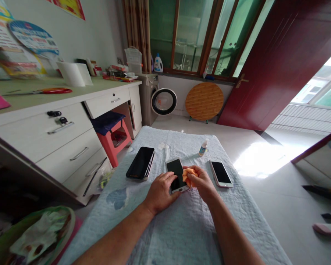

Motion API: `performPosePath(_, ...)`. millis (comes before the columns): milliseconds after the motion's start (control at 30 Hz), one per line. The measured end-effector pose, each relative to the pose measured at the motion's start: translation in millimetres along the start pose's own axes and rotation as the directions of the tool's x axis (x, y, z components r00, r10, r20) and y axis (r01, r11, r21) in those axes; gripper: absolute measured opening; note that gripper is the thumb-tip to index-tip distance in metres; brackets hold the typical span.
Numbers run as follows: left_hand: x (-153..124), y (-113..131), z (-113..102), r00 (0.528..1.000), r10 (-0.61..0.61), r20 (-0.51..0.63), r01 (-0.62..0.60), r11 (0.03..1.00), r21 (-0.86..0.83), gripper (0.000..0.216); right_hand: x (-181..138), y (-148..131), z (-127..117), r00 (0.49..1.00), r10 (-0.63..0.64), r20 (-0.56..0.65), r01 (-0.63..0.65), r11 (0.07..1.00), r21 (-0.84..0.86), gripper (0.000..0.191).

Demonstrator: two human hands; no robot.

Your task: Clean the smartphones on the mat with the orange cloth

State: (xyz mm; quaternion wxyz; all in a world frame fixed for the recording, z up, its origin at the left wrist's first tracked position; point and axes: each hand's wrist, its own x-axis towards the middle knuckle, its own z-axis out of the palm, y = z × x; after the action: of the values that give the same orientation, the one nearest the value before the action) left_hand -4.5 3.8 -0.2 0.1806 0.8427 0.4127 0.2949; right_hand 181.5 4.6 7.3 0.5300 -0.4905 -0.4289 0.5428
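Observation:
A smartphone [175, 166] with a dark screen and pale frame lies on the light blue quilted cloth [179, 228]. My left hand [161, 191] grips it from the left, fingers over the screen and thumb at the lower edge. Bunched in my right hand [202, 184] is an orange cloth [189, 176], held against the phone's right side. To the right rests a white-framed smartphone [222, 173], screen up. Left of my hands is a stack of dark devices [140, 163]. A small spray bottle [203, 148] stands upright beyond my right hand.
On the left is a white desk [63, 129] with a paper roll [71, 73] and scissors [55, 91]. A red stool [114, 136] sits partly beneath it. A waste basket [68, 221] stands lower left. Behind are a washing machine [149, 99] with its door open and a round wooden tabletop [204, 100].

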Motion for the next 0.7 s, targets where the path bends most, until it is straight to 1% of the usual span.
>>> performPosePath(67,0.4,0.9,0.0,1.000,-0.001,0.006,0.001,1.000,-0.011,0.049,1.6,5.2,1.8,0.999,0.012,0.031,-0.012,1.000,0.010,0.031)
performPosePath(200,0.6,-1.2,1.1,0.999,-0.013,0.031,0.012,1.000,0.020,0.070,0.8,5.7,3.4,0.996,0.036,0.076,-0.039,0.999,0.031,0.030)
performPosePath(267,0.3,-2.6,1.9,0.999,-0.024,0.034,0.023,0.999,0.032,0.075,-0.7,3.3,3.6,0.995,0.040,0.088,-0.046,0.997,0.063,0.032)
performPosePath(400,-0.7,-1.1,1.3,0.999,-0.030,0.012,0.030,0.999,0.018,0.071,-3.3,-0.1,4.0,0.991,0.046,0.125,-0.059,0.993,0.103,0.034)
performPosePath(500,-1.2,2.5,-0.5,1.000,-0.006,-0.011,0.006,1.000,-0.012,0.064,-5.1,-2.4,4.4,0.990,0.013,0.143,-0.036,0.987,0.156,0.028)
performPosePath(567,-1.2,4.5,-1.3,1.000,0.011,-0.025,-0.012,0.999,-0.042,0.065,-6.5,-4.7,4.4,0.991,-0.007,0.135,-0.017,0.984,0.175,0.025)
performPosePath(700,-1.3,7.3,-1.6,0.998,0.020,-0.059,-0.027,0.993,-0.118,0.070,-8.7,-9.2,4.2,0.991,-0.027,0.130,0.005,0.985,0.170,0.026)
